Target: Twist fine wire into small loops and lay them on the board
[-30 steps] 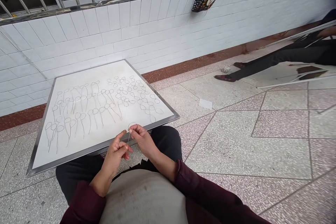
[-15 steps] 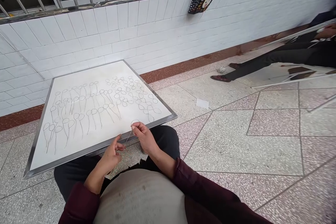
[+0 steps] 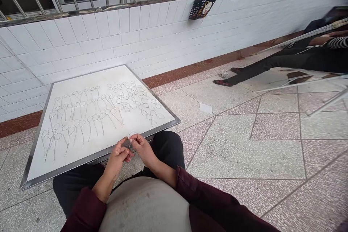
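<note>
Over the near edge of the board, my right hand (image 3: 143,149) pinches a thin looped wire (image 3: 132,132) between thumb and fingertips. The round loop stands above the fingers, and its straight tail runs down toward my left hand (image 3: 118,156). The left fingers are closed around that tail, close beside the right fingertips. On the white board (image 3: 81,170) with its grey metal rim lie rows of similar wire loops with long tails (image 3: 78,123). Toward the board's right side are several wire pieces bent into clustered loops (image 3: 130,98).
The board rests at my knees, its far edge near a white tiled wall (image 3: 103,49). A dark patterned bag (image 3: 201,8) hangs from the barred window. A white paper (image 3: 206,108) lies on the floor. At right another person's legs (image 3: 255,72) stretch out beside white poles (image 3: 296,83).
My hands have come together: the right moved left and slightly down, and the left fingers, extended before, are now curled in around the wire's tail. The whole view has shifted slightly.
</note>
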Demonstrator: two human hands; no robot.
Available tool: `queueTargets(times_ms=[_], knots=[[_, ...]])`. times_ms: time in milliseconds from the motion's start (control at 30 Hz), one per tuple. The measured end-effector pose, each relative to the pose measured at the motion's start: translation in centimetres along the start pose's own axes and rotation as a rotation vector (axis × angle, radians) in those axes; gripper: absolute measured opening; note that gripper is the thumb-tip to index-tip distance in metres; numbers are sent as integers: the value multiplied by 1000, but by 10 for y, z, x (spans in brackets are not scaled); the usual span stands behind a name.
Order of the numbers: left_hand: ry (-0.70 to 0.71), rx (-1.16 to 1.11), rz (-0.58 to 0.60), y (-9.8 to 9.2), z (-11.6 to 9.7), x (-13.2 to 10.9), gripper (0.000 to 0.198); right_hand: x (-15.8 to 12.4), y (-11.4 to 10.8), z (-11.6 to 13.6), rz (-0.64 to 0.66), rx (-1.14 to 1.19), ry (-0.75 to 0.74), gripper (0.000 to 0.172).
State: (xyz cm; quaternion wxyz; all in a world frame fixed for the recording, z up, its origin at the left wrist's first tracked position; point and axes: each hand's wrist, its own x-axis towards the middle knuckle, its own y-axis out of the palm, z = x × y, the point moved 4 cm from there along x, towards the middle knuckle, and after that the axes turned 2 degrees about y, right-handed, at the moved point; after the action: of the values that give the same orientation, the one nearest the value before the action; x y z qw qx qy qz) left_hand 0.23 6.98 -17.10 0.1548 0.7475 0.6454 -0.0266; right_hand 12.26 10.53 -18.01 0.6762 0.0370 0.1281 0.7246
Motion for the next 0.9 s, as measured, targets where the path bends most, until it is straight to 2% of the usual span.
queueTargets(times_ms=[300, 533, 600, 733, 800, 900], knots=[[-76, 13, 32, -3, 20, -9, 65, 13, -24, -2, -135, 20, -47, 24], [-121, 80, -20, -15, 37, -16, 65, 20, -41, 16, -225, 42, -93, 27], [-114, 92, -64, -22, 37, -16, 64, 18, -40, 20, -193, 56, -85, 26], [-23, 87, -174, -34, 23, -12, 61, 11, -26, 20, -22, 92, -33, 26], [16, 43, -176, -30, 12, -10, 61, 7, -18, 18, 48, 86, -19, 27], [15, -103, -112, -16, -1, -8, 62, 3, -11, 16, 101, 70, -12, 28]])
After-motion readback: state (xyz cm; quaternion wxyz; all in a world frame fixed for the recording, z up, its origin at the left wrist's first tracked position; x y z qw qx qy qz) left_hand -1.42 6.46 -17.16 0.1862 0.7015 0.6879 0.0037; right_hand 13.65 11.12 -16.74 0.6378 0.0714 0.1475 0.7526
